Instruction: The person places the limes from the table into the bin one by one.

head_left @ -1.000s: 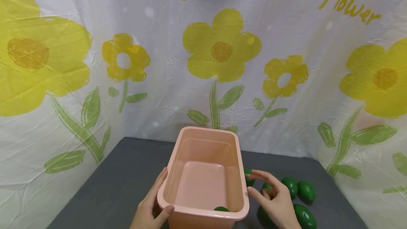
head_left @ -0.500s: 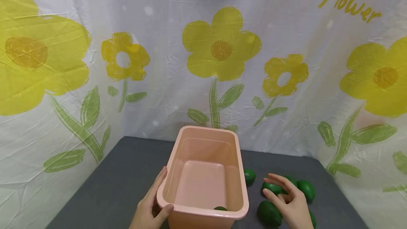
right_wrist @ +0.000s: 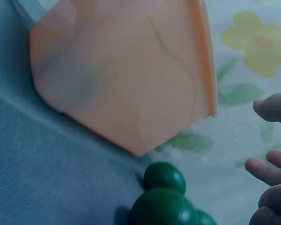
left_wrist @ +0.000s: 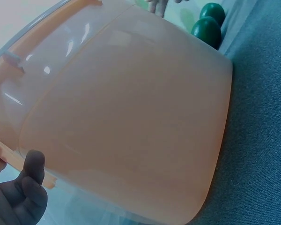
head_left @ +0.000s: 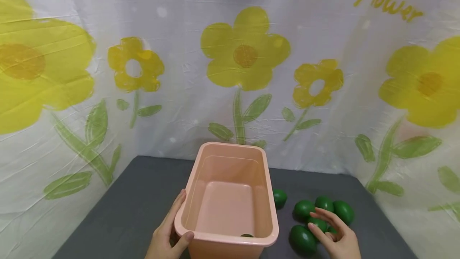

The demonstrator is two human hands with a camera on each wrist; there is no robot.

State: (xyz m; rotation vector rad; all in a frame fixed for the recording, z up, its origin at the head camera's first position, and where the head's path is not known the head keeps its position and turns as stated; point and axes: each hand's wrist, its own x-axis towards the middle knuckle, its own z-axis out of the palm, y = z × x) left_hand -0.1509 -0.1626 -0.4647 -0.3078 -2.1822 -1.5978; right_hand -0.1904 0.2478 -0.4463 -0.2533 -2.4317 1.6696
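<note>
A pink plastic bin (head_left: 230, 241) stands on the dark table, tilted toward me in the head view. My left hand (head_left: 166, 233) grips its near left corner, thumb over the rim and fingers along the side. The top of one green fruit (head_left: 247, 235) shows inside the bin, mostly hidden by the near rim. To the right lie several glossy dark green, egg-shaped fruits (head_left: 302, 240); I cannot tell whether they are limes or avocados. Over this cluster hovers my right hand (head_left: 339, 237), fingers loosely bent and holding nothing. The right wrist view shows fruits (right_wrist: 161, 208) below that hand.
A lone green fruit (head_left: 279, 198) lies close against the bin's right side. The dark grey tabletop (head_left: 136, 199) extends to the left of the bin. Behind and at both sides hangs a white curtain (head_left: 183, 131) printed with yellow flowers.
My right hand has moved away from the bin's right side, rightward and slightly down, over the fruit cluster. The left hand keeps its grip on the bin. The head view has shifted slightly.
</note>
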